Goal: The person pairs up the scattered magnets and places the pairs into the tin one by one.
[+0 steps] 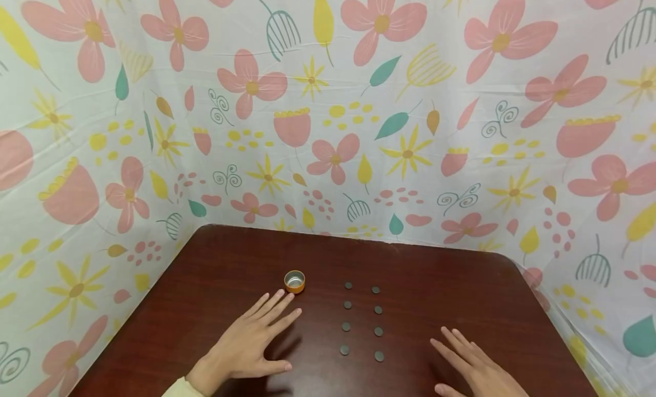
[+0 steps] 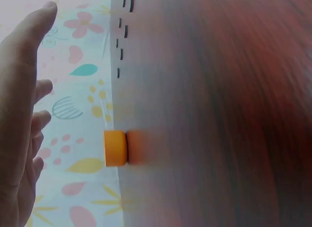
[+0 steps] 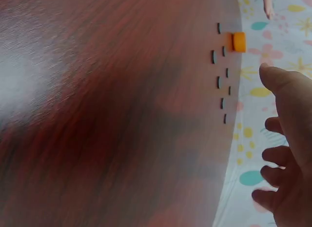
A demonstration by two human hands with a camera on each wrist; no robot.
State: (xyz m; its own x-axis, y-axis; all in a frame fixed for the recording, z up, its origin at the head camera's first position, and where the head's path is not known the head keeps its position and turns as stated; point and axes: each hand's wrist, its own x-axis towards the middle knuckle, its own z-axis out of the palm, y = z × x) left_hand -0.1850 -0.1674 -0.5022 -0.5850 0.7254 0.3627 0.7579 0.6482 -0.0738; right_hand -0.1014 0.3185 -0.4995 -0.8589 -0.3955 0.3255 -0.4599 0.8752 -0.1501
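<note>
My left hand point(image 1: 251, 340) hovers over the table with its fingers spread, holding nothing. Its fingertips point at a small round orange tin point(image 1: 294, 282), open at the top with a silvery inside. To the right of that hand, several dark grey discs point(image 1: 347, 305) lie flat in two columns running away from me. My right hand point(image 1: 479, 365) is off to the right of the discs, fingers extended and holding nothing. In the left wrist view the orange tin point(image 2: 115, 148) stands upright; the right wrist view shows it beyond the discs point(image 3: 218, 82).
The dark reddish-brown table point(image 1: 451, 283) has rounded far corners. A white cloth point(image 1: 328, 101) printed with pink, yellow and teal flowers and leaves hangs behind it and along both sides.
</note>
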